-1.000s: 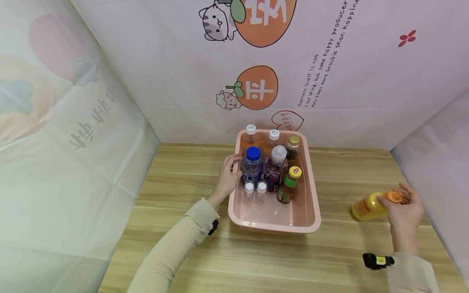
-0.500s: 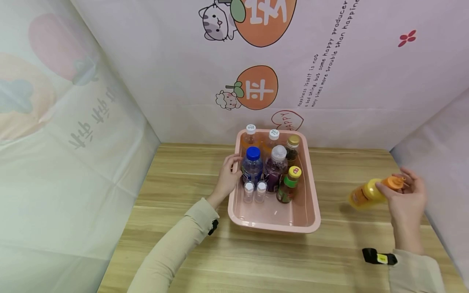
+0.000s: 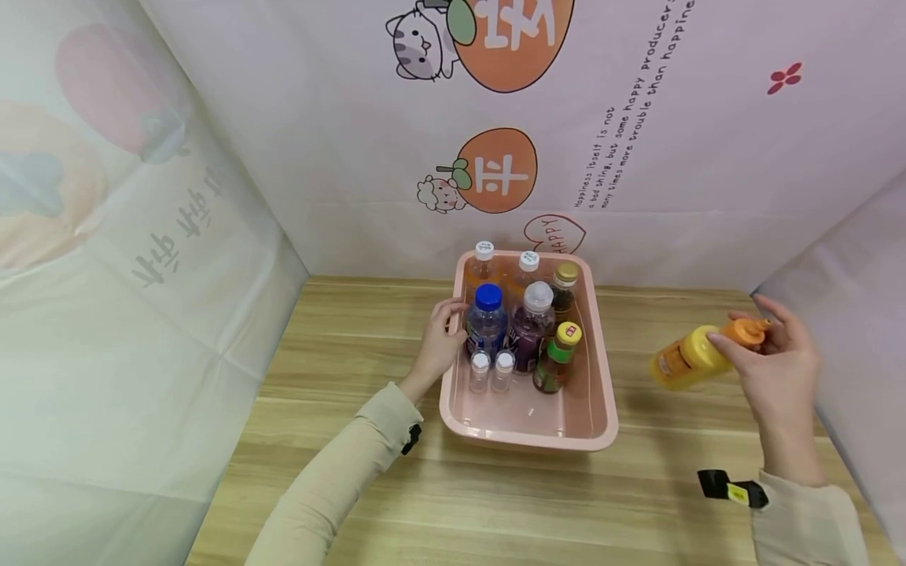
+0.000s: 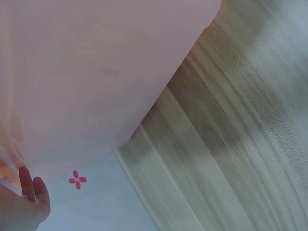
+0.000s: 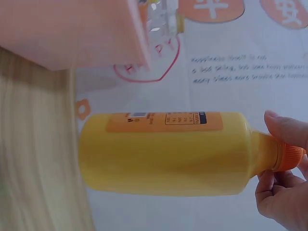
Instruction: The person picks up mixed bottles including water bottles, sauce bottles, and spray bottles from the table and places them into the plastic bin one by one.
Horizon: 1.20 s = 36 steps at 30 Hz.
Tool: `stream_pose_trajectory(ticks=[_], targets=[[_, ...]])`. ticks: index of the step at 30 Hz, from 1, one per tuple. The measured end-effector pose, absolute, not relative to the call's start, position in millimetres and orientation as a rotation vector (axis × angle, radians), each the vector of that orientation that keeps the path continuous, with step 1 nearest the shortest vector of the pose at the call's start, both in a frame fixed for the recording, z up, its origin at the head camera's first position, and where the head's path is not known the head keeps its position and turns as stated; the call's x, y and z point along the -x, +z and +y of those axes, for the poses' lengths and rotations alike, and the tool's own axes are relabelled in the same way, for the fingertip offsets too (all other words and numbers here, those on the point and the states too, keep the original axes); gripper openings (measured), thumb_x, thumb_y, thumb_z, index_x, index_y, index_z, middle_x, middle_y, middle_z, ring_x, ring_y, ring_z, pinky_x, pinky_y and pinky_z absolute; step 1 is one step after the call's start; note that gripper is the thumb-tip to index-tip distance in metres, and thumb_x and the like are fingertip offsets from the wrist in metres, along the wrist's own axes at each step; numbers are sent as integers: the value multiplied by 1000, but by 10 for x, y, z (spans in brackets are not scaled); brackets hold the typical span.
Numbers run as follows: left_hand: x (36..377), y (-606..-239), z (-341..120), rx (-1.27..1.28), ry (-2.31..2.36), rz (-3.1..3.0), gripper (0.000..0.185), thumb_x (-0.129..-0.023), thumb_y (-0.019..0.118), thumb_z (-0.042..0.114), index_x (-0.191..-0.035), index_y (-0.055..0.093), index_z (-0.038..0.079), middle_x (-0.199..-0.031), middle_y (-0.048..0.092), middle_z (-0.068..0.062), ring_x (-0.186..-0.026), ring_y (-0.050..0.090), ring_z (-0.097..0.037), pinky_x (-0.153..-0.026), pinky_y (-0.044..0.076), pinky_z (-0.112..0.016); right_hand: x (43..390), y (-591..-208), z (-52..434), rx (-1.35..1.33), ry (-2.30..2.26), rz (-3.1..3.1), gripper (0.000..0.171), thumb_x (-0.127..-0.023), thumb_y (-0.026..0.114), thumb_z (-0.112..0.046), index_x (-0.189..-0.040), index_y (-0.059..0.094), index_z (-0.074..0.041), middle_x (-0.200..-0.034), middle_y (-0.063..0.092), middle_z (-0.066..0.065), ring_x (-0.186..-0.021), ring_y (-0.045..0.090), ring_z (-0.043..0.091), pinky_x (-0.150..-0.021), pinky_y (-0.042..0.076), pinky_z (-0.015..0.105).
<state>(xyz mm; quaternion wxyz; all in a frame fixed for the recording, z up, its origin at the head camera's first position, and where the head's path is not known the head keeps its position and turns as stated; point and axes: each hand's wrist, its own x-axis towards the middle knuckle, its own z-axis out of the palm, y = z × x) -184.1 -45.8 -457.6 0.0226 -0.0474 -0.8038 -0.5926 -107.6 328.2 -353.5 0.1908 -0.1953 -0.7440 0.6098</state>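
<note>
My right hand (image 3: 782,373) pinches a yellow squeeze bottle (image 3: 690,359) by its orange cap (image 5: 288,156) and neck, thumb on one side and fingers on the other. The bottle hangs tilted over the table, to the right of a pink plastic tub (image 3: 605,393). My left hand (image 3: 440,346) grips the tub's left rim. Inside the tub stand a blue-capped bottle (image 3: 487,326), a purple drink bottle (image 3: 532,330), a yellow-capped sauce bottle (image 3: 555,365), and two small white-capped clear bottles (image 3: 502,376). Part of the left hand (image 4: 26,207) shows against the tub's outer wall in the left wrist view.
At the tub's back are two white-capped clear bottles (image 3: 528,271) and a gold-capped dark bottle (image 3: 564,295). The tub's front part shows bare floor (image 3: 513,417). Beneath everything lies a wooden table (image 3: 354,346), with printed cloth walls (image 3: 354,196) behind and at both sides.
My right hand has lifted the yellow squeeze bottle off the table and carried it back and slightly left, toward the tub. The left hand and the tub have stayed put.
</note>
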Motion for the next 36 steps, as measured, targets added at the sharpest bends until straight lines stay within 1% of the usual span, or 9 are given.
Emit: stream_pose_trajectory(ticks=[4, 10, 18, 25, 31, 33, 36], targets=[[1842, -4584, -454, 145, -1827, -2498, 40, -82, 53, -11, -121, 57, -2, -143, 43, -13, -136, 40, -31, -114, 34, -46, 1070, -3417, 3215, 408, 1675, -2177, 67, -75, 74, 6, -133, 51, -20, -95, 65, -23, -81, 60, -7, -67, 47, 1], [1850, -4599, -455, 146, -1814, -2502, 40, -82, 53, -10, -121, 57, -2, -142, 44, -13, -136, 40, -31, -114, 34, -46, 1073, -3242, 3064, 201, 1536, -2301, 64, -77, 71, 8, -131, 51, -20, -97, 64, -27, -82, 60, -9, -68, 47, 1], [1851, -4594, -455, 146, -1811, -2504, 41, -82, 53, -10, -121, 57, -2, -142, 44, -13, -135, 41, -31, -113, 35, -46, 1091, -3046, 2834, -66, 1436, -2354, 65, -74, 70, 15, -127, 54, -18, -95, 64, -30, -78, 60, -9, -64, 48, 3], [1845, -4587, -455, 155, -1811, -2499, 40, -81, 53, -10, -120, 58, -2, -141, 45, -14, -134, 42, -32, -113, 35, -47, 1096, -2904, 2635, -178, 1483, -2415, 60, -74, 70, 13, -120, 58, -24, -93, 65, -28, -78, 60, -8, -66, 48, 4], [1847, -4585, -454, 156, -1812, -2489, 40, -80, 53, -11, -120, 58, -2, -140, 45, -14, -133, 42, -32, -113, 34, -47, 1104, -2833, 2466, -325, 1448, -2462, 59, -74, 71, 13, -116, 58, -26, -93, 63, -25, -77, 59, -6, -64, 47, 5], [1847, -4588, -454, 154, -1809, -2492, 40, -80, 53, -10, -120, 58, -2, -140, 45, -14, -133, 42, -32, -113, 35, -46, 1106, -2814, 2405, -368, 1429, -2492, 57, -74, 70, 13, -116, 58, -23, -94, 62, -25, -78, 59, -6, -66, 47, 6], [1849, -4593, -456, 156, -1806, -2493, 40, -80, 53, -10, -120, 58, -2, -140, 45, -14, -133, 42, -32, -113, 35, -46, 1114, -2794, 2309, -433, 1382, -2547, 50, -75, 70, 11, -118, 58, -12, -97, 59, -23, -81, 58, -6, -70, 47, 5]])
